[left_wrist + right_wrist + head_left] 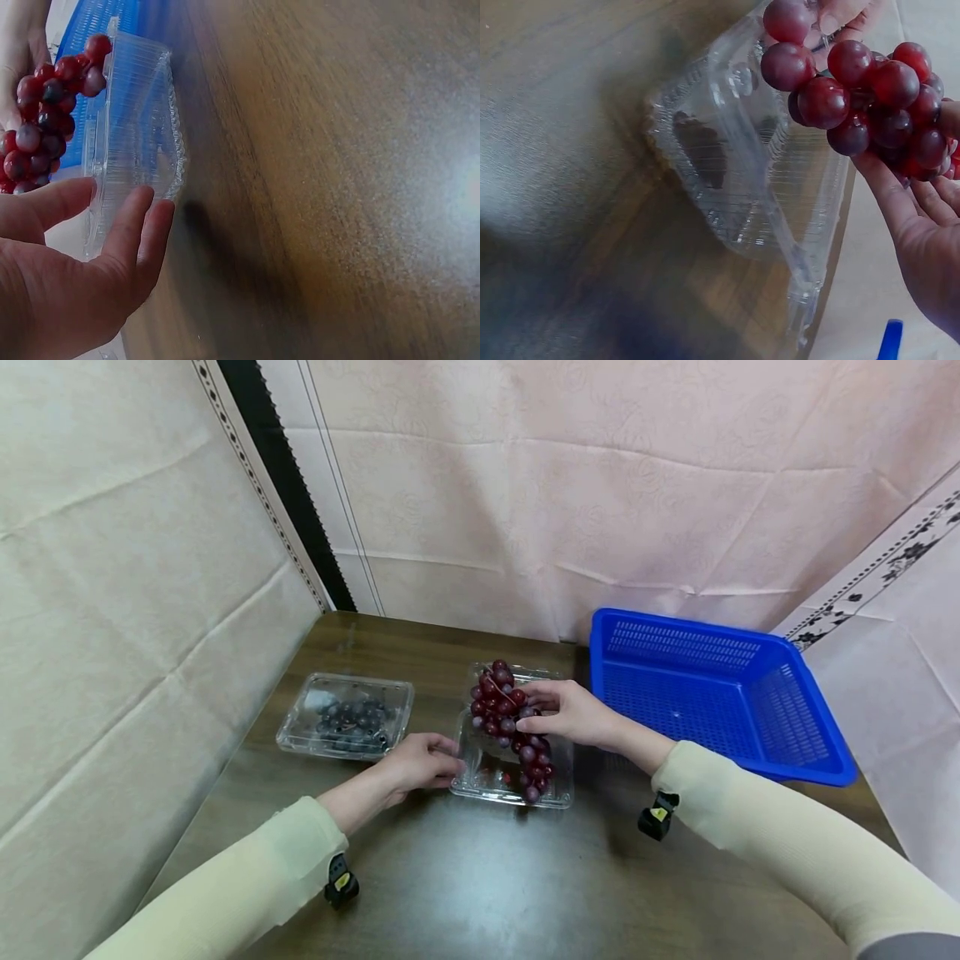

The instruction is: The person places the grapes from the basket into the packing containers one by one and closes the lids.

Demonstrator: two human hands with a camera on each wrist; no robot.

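My right hand [573,717] holds a bunch of red grapes [495,703] above an opened clear plastic clamshell box [480,781]. In the right wrist view the bunch [877,94] lies across the fingers, with part of it hidden at the frame's edge. The bunch's lower end hangs over the box's near half in the head view. My left hand [422,762] is at the left side of this box. Its thumb [71,199] is right at the rim and its straight fingers [127,229] lie along the outer wall.
To the left stands a closed clear box [300,727] of dark grapes. A blue perforated plastic basket [821,714] sits at the back right of the wooden table [465,877]. Pale patterned cloth [525,510] hangs behind the table and along its sides.
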